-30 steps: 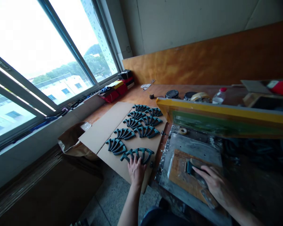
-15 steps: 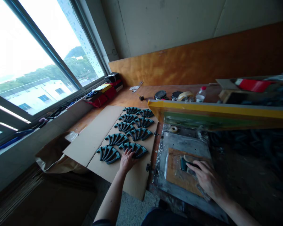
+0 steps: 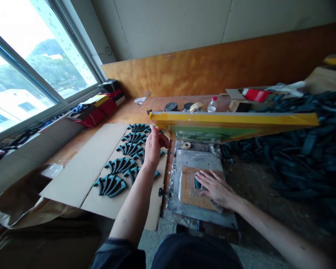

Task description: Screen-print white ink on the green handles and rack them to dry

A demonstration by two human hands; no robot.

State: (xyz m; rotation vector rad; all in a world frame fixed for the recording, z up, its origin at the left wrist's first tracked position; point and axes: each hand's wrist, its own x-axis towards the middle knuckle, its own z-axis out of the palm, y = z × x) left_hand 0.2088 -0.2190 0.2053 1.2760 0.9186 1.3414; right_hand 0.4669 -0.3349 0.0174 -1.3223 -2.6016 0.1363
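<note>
My left hand [image 3: 154,146] is raised between the cardboard sheet [image 3: 95,160] and the near corner of the yellow-edged frame [image 3: 235,118]. Its fingers are bent, and whether they grip the frame's edge is unclear. Dark green curved parts [image 3: 110,185] lie in fanned clusters on the cardboard, some hidden behind my left arm. My right hand [image 3: 215,186] lies flat, fingers spread, over a dark green part [image 3: 197,182] on the wooden block [image 3: 187,194]. The block sits on a grey metal plate [image 3: 182,160]; the palm covers much of the part.
Behind the frame stand dark-lidded jars [image 3: 171,107] and a red-capped bottle [image 3: 212,104]. A tape roll [image 3: 187,145] lies beyond the plate. A large heap of dark green parts [image 3: 296,164] covers the right side. Red boxes [image 3: 93,114] sit by the window.
My left hand has left the nearest cluster and moved up toward the frame's corner. My right hand has flattened over the part on the block. The view has swung right.
</note>
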